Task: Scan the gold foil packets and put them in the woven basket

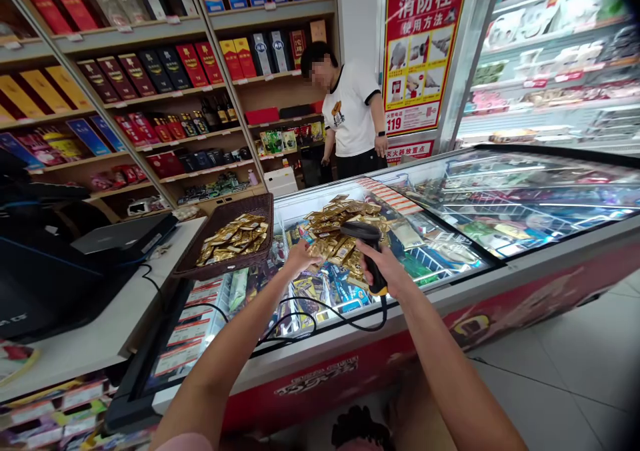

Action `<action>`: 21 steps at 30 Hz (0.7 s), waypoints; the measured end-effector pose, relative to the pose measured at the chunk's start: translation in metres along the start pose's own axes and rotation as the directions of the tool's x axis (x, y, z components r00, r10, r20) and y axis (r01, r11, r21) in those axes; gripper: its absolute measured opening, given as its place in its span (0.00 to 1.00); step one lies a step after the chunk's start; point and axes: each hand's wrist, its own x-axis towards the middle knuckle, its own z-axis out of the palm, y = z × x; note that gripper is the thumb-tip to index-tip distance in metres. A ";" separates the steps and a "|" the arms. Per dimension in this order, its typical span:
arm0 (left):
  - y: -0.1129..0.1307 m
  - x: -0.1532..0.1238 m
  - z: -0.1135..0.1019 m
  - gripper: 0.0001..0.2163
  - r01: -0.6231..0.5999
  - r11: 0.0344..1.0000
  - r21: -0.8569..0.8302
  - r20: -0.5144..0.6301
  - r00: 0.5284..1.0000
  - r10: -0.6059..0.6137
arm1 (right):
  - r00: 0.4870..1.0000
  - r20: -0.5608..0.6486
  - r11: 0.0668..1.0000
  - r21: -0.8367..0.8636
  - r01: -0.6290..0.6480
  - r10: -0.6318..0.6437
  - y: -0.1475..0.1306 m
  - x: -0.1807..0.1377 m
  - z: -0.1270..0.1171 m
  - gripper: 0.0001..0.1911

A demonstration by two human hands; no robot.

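Observation:
My right hand [387, 270] is wrapped round the grip of a black barcode scanner [369, 234], whose head hovers over a heap of gold foil packets [345, 211]. The heap lies on the glass top of a chest freezer [435, 304]. At the left edge of the heap, my left hand [301, 259] pinches a gold packet [316, 251] by its edge. A brown woven basket [225, 269] stands to the left on the freezer, with more gold packets [237, 238] in it. The scanner's black cable [345, 318] loops across the glass below my hands.
A person [350, 111] in a white T-shirt stands behind the freezer. To the left is a counter [115, 331] with black equipment. Shelves [175, 94] of boxed goods line the back wall, and a lit display fridge [555, 71] stands at the right.

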 end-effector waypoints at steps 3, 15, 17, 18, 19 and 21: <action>0.000 0.000 -0.018 0.19 0.060 0.985 -0.164 -0.055 0.996 -0.070 | 1.000 0.016 1.000 -0.003 -0.011 0.011 0.000 0.001 0.010 0.25; 0.004 -0.012 -0.068 0.08 0.031 0.888 -0.458 -0.113 0.989 -0.092 | 0.988 0.152 0.995 -0.100 0.003 0.013 0.008 0.003 0.047 0.26; 0.006 -0.016 -0.075 0.09 0.022 0.884 -0.466 -0.101 0.992 -0.078 | 0.986 0.167 0.995 -0.099 -0.001 0.018 0.009 0.003 0.049 0.25; 0.007 -0.017 -0.079 0.09 0.018 0.882 -0.470 -0.096 0.993 -0.072 | 0.985 0.173 0.995 -0.097 -0.002 0.019 0.009 0.003 0.050 0.25; 0.008 -0.018 -0.082 0.09 0.015 0.880 -0.474 -0.096 0.993 -0.069 | 0.984 0.179 0.995 -0.097 -0.002 0.020 0.008 0.003 0.051 0.24; 0.010 -0.018 -0.088 0.08 0.011 0.874 -0.485 -0.104 0.992 -0.070 | 0.981 0.192 0.995 -0.103 -0.003 0.023 0.007 0.002 0.054 0.24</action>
